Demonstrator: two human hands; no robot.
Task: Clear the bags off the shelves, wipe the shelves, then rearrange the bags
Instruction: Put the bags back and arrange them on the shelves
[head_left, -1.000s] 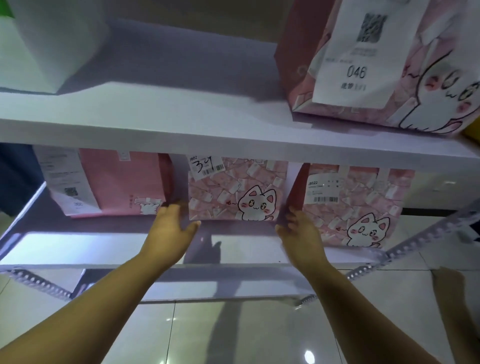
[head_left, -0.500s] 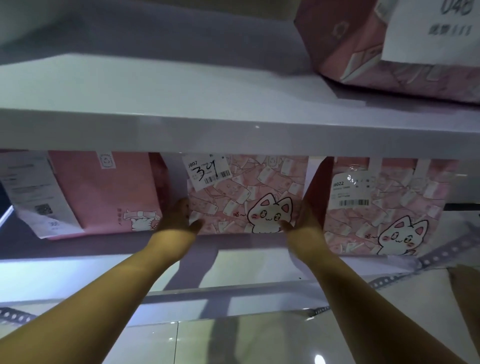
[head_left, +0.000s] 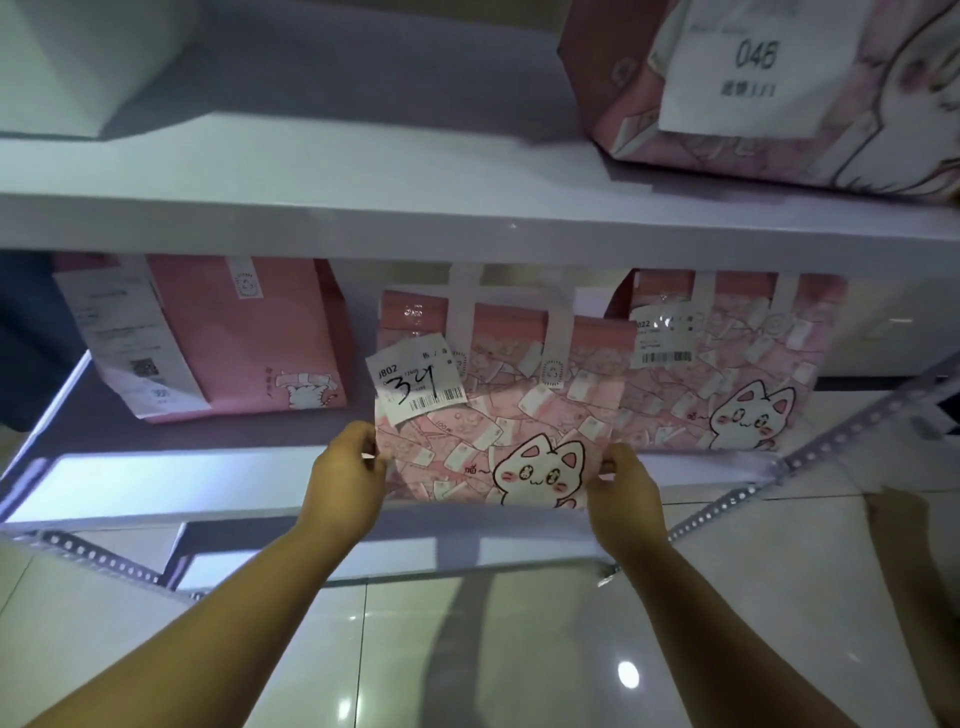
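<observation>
A pink cat-print bag (head_left: 514, 415) with a tag marked 34 stands at the front edge of the lower white shelf (head_left: 156, 483). My left hand (head_left: 348, 478) grips its lower left corner and my right hand (head_left: 623, 493) grips its lower right corner. A plain pink bag (head_left: 249, 338) with a paper slip stands further back on the left. A second cat-print bag (head_left: 737, 374) stands behind on the right, partly hidden by the held bag. On the upper shelf (head_left: 363, 208) sits a large pink bag (head_left: 649, 104) labelled 048.
A white box or bag (head_left: 78, 62) sits at the upper shelf's left end. Perforated metal shelf rails (head_left: 831, 447) run along the right and lower left. Glossy floor tiles (head_left: 519, 665) lie below. Another person's arm (head_left: 909, 561) shows at the right edge.
Both hands closed on the middle bag's lower corners and drew it forward toward the shelf's front edge; its handles and top now show. The view tilted and moved closer.
</observation>
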